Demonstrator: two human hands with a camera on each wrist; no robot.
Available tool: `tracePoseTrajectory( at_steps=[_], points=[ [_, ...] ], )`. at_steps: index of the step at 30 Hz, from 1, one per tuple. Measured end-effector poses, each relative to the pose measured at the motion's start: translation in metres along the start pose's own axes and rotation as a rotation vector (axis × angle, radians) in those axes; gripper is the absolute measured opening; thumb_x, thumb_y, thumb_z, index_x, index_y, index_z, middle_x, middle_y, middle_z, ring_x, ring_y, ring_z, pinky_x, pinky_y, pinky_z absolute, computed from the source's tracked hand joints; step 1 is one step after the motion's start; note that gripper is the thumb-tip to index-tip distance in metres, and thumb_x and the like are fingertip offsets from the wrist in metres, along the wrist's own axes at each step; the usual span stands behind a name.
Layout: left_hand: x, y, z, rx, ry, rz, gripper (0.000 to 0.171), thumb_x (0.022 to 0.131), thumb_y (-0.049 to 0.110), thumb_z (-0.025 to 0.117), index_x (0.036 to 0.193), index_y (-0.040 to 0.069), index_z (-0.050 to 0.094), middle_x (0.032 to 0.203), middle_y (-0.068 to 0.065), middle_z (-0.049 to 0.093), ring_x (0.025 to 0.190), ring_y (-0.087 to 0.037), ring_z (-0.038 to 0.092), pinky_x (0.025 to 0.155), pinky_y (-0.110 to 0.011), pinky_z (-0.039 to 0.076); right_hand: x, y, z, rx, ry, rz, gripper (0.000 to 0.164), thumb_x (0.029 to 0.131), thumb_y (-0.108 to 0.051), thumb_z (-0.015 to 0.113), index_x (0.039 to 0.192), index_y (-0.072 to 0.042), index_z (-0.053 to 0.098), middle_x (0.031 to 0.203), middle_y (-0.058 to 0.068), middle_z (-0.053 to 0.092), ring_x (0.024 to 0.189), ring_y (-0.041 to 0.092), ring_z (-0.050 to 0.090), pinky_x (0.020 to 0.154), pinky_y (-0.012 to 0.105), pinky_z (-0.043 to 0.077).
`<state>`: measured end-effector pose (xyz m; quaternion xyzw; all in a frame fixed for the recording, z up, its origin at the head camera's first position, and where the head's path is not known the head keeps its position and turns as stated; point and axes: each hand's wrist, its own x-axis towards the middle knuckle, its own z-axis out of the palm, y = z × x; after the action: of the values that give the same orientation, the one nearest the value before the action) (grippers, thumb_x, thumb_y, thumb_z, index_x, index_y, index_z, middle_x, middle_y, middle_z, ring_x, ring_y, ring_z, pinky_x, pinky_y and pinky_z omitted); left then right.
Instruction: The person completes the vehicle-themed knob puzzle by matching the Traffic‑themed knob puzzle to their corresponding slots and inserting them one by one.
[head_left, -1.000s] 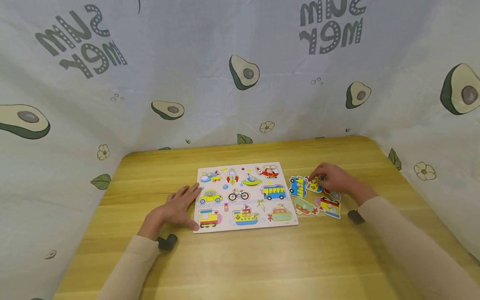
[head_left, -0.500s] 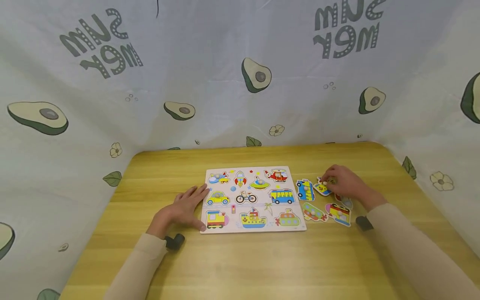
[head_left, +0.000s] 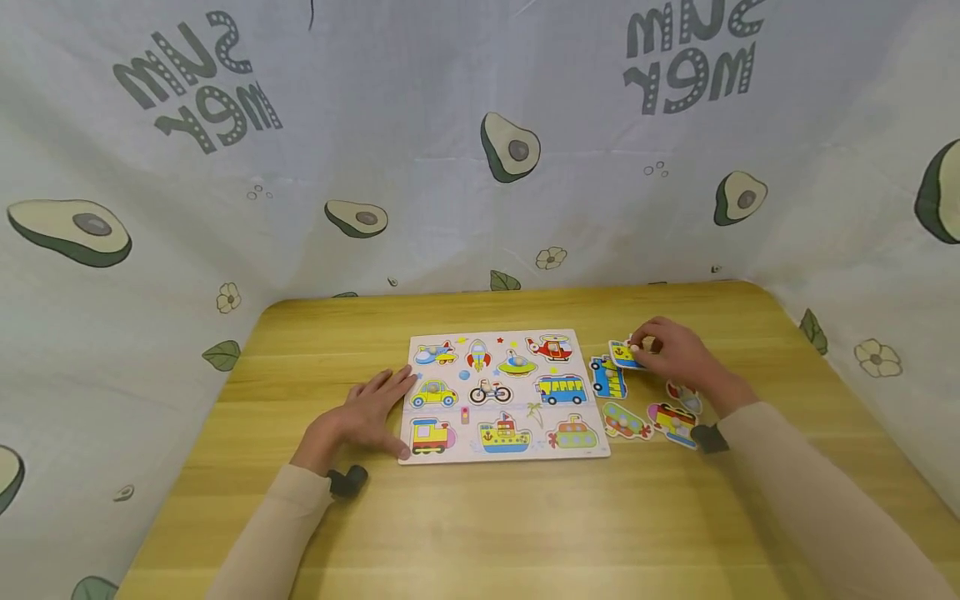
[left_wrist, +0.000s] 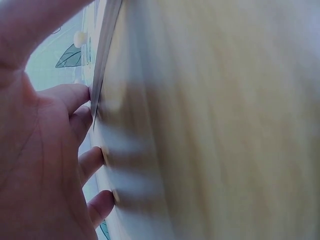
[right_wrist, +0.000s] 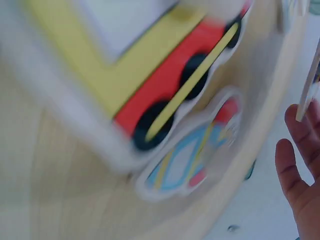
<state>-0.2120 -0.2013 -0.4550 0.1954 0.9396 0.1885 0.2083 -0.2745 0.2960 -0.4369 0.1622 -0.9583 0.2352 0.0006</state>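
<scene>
Maybe halfway? Puzzle board (head_left: pixel 467 437) looks part-filled, four loose pieces (head_left: pixel 627 422) right of it, ship (head_left: pixel 622 355) pinched in right grip (head_left: pixel 672 354), left grip (head_left: pixel 362 418) fingers apart.

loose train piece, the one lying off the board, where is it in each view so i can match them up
Head: the loose train piece lies right of the puzzle board, beside the loose submarine piece.
Left wrist: not in it.
Right wrist: large and partly blurred, upper left to top centre, cut off by the top edge.
Shared landmark: the wooden tabletop, in all three views.
</scene>
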Motion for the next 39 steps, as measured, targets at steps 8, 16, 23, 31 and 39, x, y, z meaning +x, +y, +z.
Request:
tracePoseTrajectory(
  at_steps=[8, 16, 23, 31, 39],
  points=[
    [-0.001, 0.000, 0.000, -0.010, 0.000, 0.004, 0.119, 0.068, 0.049, 0.085, 0.160, 0.014, 0.019, 0.170, -0.004, 0.008, 0.155, -0.039, 0.005, 0.118, -0.066, 0.012, 0.005, -0.049, 0.016, 0.060, 0.057, -0.124, 0.007, 0.090, -0.013, 0.066, 0.092, -0.008, 0.070, 0.107, 0.014, 0.063, 0.080, 0.021, 0.051, 0.070, 0.028, 0.045],
    [0.000, 0.002, 0.005, -0.003, -0.001, 0.003, 0.118, 0.068, 0.050, 0.084, 0.160, 0.016, 0.018, 0.170, -0.002, 0.008, 0.156, -0.038, 0.005, 0.120, -0.064, 0.013, -0.008, -0.109, 0.044, 0.036, 0.053, -0.224, 0.006, 0.088, -0.009, 0.067, 0.083, -0.012, 0.068, 0.097, 0.008, 0.061, 0.080, 0.019, 0.051, 0.070, 0.030, 0.044],
    [0.000, 0.000, 0.002, 0.005, -0.003, -0.005, 0.119, 0.067, 0.050, 0.085, 0.160, 0.016, 0.018, 0.170, -0.003, 0.008, 0.156, -0.038, 0.005, 0.120, -0.064, 0.013, -0.020, -0.153, 0.074, 0.007, 0.001, -0.281, 0.008, 0.084, -0.011, 0.071, 0.079, -0.017, 0.071, 0.086, -0.003, 0.056, 0.079, 0.012, 0.047, 0.069, 0.025, 0.041],
    [0.003, -0.002, 0.002, 0.022, -0.007, 0.002, 0.120, 0.068, 0.052, 0.085, 0.160, 0.016, 0.017, 0.170, -0.003, 0.007, 0.156, -0.037, 0.004, 0.119, -0.066, 0.013, -0.024, -0.171, 0.099, 0.016, -0.068, -0.254, 0.007, 0.083, -0.011, 0.073, 0.081, -0.017, 0.074, 0.082, -0.006, 0.056, 0.074, 0.008, 0.044, 0.062, 0.019, 0.038],
    [0.002, 0.000, 0.001, 0.009, -0.013, -0.016, 0.120, 0.068, 0.051, 0.085, 0.160, 0.016, 0.017, 0.170, -0.003, 0.006, 0.156, -0.037, 0.003, 0.119, -0.066, 0.012, -0.025, -0.175, 0.109, -0.004, -0.075, -0.226, 0.005, 0.085, -0.013, 0.074, 0.081, -0.016, 0.075, 0.081, -0.005, 0.061, 0.074, 0.009, 0.048, 0.066, 0.024, 0.042]
  ],
)
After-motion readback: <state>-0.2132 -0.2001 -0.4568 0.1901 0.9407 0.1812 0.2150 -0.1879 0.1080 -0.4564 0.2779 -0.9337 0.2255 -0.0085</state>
